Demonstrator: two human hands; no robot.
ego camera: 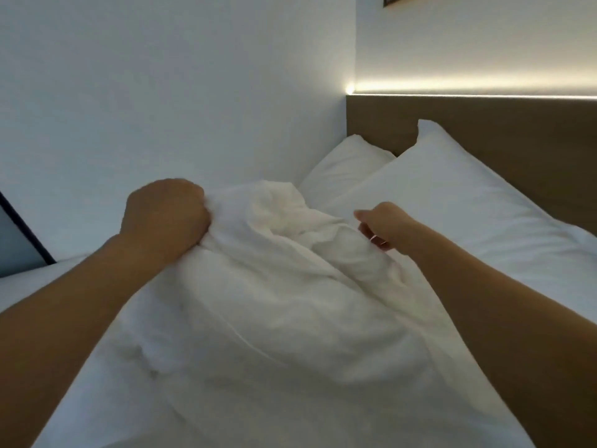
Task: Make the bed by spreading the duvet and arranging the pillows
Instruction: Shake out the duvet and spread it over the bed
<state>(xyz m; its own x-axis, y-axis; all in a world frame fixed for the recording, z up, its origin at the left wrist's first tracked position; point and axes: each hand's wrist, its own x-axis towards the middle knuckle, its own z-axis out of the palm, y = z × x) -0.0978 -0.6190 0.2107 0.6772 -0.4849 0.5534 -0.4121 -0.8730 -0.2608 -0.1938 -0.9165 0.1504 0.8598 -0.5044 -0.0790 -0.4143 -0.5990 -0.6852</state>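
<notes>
A white duvet [274, 312] lies bunched up in front of me, its top edge crumpled into a heap. My left hand [164, 215] grips that edge in a fist at the heap's left side. My right hand [384, 226] pinches a fold of the duvet at the heap's right side, fingers curled. Beyond the heap, two white pillows lean at the head of the bed: a large near one [452, 195] on the right and a smaller far one [349, 163] in the corner.
A brown wooden headboard [484, 121] with a lit strip [468, 92] along its top stands at the right. A white wall [161, 92] runs along the bed's far side. A dark-framed panel [19, 240] shows at the left edge above the white mattress sheet [38, 273].
</notes>
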